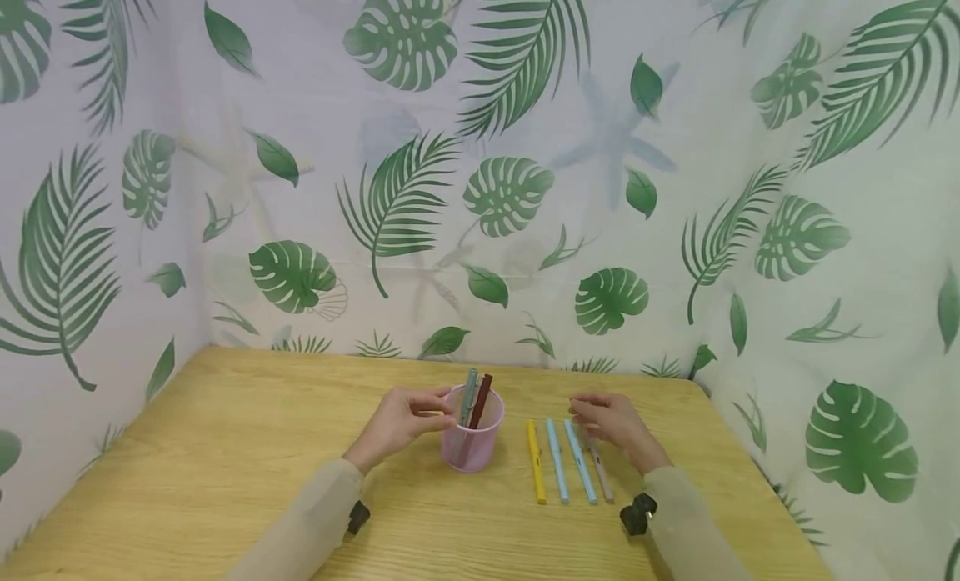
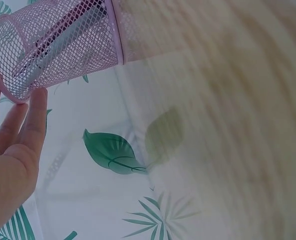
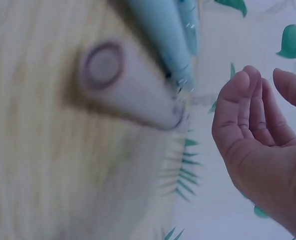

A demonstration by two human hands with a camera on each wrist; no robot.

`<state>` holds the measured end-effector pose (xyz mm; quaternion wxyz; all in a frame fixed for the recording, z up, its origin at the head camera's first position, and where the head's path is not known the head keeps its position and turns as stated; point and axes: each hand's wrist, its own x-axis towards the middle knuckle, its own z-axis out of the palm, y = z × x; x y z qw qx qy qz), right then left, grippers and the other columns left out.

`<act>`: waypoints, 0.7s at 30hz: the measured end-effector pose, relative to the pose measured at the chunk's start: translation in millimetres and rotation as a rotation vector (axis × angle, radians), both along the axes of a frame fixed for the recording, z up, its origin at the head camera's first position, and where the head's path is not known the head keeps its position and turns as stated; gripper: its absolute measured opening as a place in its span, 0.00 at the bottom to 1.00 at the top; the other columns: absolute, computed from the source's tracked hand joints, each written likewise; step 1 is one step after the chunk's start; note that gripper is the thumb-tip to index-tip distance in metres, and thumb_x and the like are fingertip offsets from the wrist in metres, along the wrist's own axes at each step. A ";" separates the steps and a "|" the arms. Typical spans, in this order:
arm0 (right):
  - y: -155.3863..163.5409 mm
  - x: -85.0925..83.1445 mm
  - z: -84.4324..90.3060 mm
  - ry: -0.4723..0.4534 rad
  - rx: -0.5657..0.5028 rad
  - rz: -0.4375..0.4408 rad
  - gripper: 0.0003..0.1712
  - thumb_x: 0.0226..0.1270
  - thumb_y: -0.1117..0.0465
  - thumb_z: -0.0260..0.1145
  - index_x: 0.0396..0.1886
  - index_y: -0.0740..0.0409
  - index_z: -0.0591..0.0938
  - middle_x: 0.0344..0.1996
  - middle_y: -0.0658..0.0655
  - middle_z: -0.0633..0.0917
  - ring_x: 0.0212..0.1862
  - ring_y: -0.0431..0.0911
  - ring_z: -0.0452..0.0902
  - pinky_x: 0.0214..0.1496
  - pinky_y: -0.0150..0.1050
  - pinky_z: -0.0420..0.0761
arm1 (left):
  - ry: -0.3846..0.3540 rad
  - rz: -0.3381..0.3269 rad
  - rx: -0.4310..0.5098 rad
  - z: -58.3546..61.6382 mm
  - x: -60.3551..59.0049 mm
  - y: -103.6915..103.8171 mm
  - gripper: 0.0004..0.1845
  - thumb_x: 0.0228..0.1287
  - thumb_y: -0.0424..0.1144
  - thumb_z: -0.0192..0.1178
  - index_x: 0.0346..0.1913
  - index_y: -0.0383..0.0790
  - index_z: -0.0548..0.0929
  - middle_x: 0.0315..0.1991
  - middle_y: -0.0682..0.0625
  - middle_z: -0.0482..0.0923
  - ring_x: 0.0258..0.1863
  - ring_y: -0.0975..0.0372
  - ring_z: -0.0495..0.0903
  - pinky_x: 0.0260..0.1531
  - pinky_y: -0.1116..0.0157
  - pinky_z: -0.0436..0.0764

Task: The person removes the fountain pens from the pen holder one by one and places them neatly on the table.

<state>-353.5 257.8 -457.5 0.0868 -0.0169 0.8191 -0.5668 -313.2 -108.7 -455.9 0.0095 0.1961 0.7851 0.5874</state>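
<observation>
A pink mesh pen holder [image 1: 471,448] stands upright on the table, with a grey-green pen [image 1: 468,396] and a dark red pen [image 1: 481,402] leaning inside. My left hand [image 1: 401,423] holds its left side near the rim, thumb in front and fingers behind. To its right lie a yellow pen [image 1: 536,463], a light blue pen [image 1: 557,462], a second light blue pen [image 1: 581,463] and a greyish-mauve pen [image 1: 602,474], side by side. Over the far ends of the rightmost pens hovers my right hand [image 1: 615,423], fingers loosely bent and nothing between them.
The wooden table [image 1: 247,448] reaches back to a white, leaf-printed cloth [image 1: 420,306] hanging behind and at both sides. Dark cameras sit on both wrists, the right wrist camera [image 1: 638,514] showing more fully than the left.
</observation>
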 end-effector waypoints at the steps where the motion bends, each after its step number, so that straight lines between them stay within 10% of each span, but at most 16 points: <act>1: -1.6 1.0 1.9 0.010 -0.010 0.021 0.29 0.73 0.54 0.61 0.65 0.69 0.72 0.56 0.68 0.80 0.49 0.46 0.83 0.50 0.42 0.85 | 0.004 -0.004 0.003 -0.4 -0.5 0.8 0.14 0.56 0.42 0.72 0.41 0.36 0.89 0.65 0.40 0.74 0.56 0.50 0.82 0.50 0.61 0.84; 21: -59.0 7.9 11.0 0.075 -0.210 0.207 0.23 0.72 0.58 0.62 0.60 0.68 0.77 0.55 0.69 0.81 0.45 0.42 0.82 0.48 0.40 0.84 | 0.004 0.031 -0.030 5.0 3.2 3.6 0.11 0.55 0.40 0.73 0.40 0.39 0.90 0.61 0.44 0.79 0.59 0.50 0.80 0.55 0.55 0.81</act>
